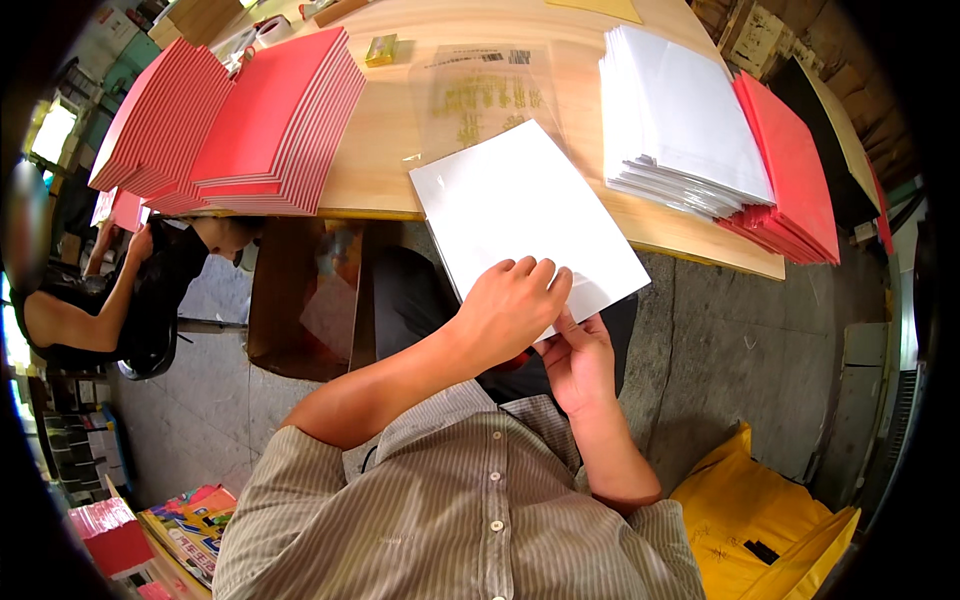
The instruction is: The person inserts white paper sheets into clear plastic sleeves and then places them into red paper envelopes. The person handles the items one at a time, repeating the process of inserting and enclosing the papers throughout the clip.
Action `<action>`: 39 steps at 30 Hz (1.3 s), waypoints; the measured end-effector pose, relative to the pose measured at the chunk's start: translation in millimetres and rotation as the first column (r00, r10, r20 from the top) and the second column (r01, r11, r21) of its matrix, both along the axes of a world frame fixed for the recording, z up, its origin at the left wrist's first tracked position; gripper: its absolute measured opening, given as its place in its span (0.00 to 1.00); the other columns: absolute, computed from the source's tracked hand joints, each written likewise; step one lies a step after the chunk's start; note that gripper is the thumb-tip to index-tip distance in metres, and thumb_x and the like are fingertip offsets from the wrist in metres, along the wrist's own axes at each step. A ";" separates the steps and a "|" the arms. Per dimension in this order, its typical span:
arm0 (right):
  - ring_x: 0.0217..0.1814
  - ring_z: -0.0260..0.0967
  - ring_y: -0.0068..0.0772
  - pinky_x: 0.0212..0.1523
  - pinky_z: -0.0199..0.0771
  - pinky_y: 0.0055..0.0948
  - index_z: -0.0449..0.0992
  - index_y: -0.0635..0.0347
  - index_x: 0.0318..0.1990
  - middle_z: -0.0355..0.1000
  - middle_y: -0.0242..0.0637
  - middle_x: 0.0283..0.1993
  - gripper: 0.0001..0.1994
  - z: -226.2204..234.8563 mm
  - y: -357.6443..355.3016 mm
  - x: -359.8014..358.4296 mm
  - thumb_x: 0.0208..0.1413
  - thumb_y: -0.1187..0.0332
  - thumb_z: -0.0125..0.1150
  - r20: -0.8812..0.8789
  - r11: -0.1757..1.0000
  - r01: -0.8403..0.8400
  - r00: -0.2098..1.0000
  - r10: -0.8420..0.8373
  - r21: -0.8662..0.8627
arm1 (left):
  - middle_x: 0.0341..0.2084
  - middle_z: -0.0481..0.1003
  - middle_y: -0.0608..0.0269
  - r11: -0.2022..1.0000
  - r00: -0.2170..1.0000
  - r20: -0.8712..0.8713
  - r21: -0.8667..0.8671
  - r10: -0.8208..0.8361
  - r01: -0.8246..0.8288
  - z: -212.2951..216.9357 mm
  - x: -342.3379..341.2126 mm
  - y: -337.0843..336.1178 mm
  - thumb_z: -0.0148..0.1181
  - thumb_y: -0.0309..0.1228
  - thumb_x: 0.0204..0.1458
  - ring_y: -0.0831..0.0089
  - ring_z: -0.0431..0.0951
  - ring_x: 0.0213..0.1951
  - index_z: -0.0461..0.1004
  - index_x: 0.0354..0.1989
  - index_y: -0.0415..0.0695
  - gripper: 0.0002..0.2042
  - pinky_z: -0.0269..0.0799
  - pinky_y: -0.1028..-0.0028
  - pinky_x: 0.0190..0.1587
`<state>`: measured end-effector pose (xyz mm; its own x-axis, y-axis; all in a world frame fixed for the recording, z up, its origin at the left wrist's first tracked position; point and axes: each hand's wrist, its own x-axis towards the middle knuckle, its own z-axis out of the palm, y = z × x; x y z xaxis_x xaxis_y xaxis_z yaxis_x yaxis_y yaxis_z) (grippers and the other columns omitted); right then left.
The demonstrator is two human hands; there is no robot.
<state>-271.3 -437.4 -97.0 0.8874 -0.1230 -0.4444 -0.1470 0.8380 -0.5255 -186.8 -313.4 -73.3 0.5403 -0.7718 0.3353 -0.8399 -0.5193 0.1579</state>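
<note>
A flat white rectangular pad or booklet [530, 215] lies tilted over the table's front edge, its near end above my lap. My left hand [515, 305] rests on its near end, fingers curled and closed at the edge; what they pinch is hidden. My right hand [582, 362] grips the near corner from below, thumb on the edge. Partly beneath the white piece is a clear plastic bag [485, 95] with gold print, flat on the table.
Stacks of red booklets [265, 115] stand at left on the wooden table [385, 165]. At right are a white stack [680, 120] and red packs [790, 170]. A small yellow box [381, 50] sits behind. Below are a cardboard box [300, 300] and yellow sack [760, 520]. Another person [130, 270] sits at left.
</note>
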 end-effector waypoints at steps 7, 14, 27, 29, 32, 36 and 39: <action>0.53 0.74 0.34 0.51 0.81 0.40 0.64 0.58 0.62 0.70 0.40 0.54 0.19 -17.1 -8.0 1.0 0.65 0.79 0.47 0.005 0.998 -0.037 0.999 0.037 0.043 | 0.26 0.71 0.62 0.997 1.000 0.017 0.074 -0.011 0.010 -5.4 8.0 -15.1 0.65 0.27 0.34 0.67 0.76 0.31 0.73 0.29 0.38 0.12 0.75 0.71 0.35; 0.57 0.73 0.36 0.56 0.79 0.40 0.64 0.58 0.63 0.69 0.41 0.58 0.22 -11.2 -0.4 -0.8 0.62 0.83 0.47 -0.028 0.988 -0.019 0.999 0.015 -0.155 | 0.26 0.71 0.62 0.996 0.998 0.054 0.084 -0.016 0.012 -5.6 7.8 -15.2 0.65 0.28 0.32 0.68 0.77 0.31 0.73 0.28 0.38 0.12 0.75 0.71 0.36; 0.56 0.73 0.34 0.55 0.78 0.38 0.65 0.58 0.61 0.70 0.39 0.56 0.23 -11.8 2.6 13.1 0.59 0.85 0.48 0.030 0.995 -0.006 1.000 0.009 -0.098 | 0.27 0.71 0.62 0.998 0.996 0.065 -0.021 0.055 -0.053 3.0 15.8 -20.0 0.63 0.27 0.35 0.68 0.77 0.32 0.74 0.30 0.38 0.11 0.76 0.71 0.35; 0.55 0.73 0.33 0.53 0.78 0.36 0.67 0.58 0.59 0.71 0.38 0.55 0.22 -16.5 2.6 13.3 0.58 0.86 0.48 0.038 0.996 -0.010 0.999 0.013 -0.084 | 0.27 0.70 0.62 0.998 0.994 0.091 0.020 0.060 -0.062 -2.5 22.2 -30.9 0.63 0.27 0.35 0.68 0.77 0.32 0.74 0.30 0.38 0.12 0.76 0.71 0.35; 0.53 0.74 0.31 0.51 0.79 0.33 0.69 0.57 0.56 0.71 0.36 0.53 0.20 -25.0 0.0 12.6 0.57 0.86 0.49 0.052 0.998 -0.020 0.998 0.024 -0.067 | 0.26 0.70 0.62 0.999 0.995 0.096 0.025 0.024 -0.026 -4.9 20.3 -35.1 0.63 0.27 0.35 0.68 0.77 0.32 0.74 0.31 0.37 0.12 0.76 0.71 0.34; 0.49 0.74 0.28 0.47 0.79 0.29 0.70 0.57 0.54 0.72 0.33 0.50 0.20 -23.3 2.0 14.3 0.56 0.86 0.50 0.035 0.999 -0.001 0.999 0.002 -0.053 | 0.26 0.70 0.61 1.000 0.987 0.159 0.003 -0.007 0.006 -9.1 14.8 -34.2 0.63 0.27 0.35 0.68 0.76 0.32 0.75 0.32 0.37 0.13 0.76 0.71 0.34; 0.46 0.75 0.27 0.43 0.78 0.27 0.71 0.56 0.53 0.73 0.32 0.48 0.19 -31.4 1.2 12.7 0.56 0.86 0.50 0.061 0.999 -0.005 0.998 0.008 -0.050 | 0.26 0.70 0.61 0.999 0.989 0.150 -0.031 -0.016 0.021 -9.1 15.8 -32.8 0.63 0.28 0.36 0.68 0.76 0.32 0.75 0.32 0.36 0.13 0.75 0.72 0.34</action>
<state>-258.6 -436.2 -128.4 0.9136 -0.1375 -0.3825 -0.1187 0.8098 -0.5746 -171.0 -346.1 -82.4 0.4681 -0.7686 0.4361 -0.8647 -0.5002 0.0464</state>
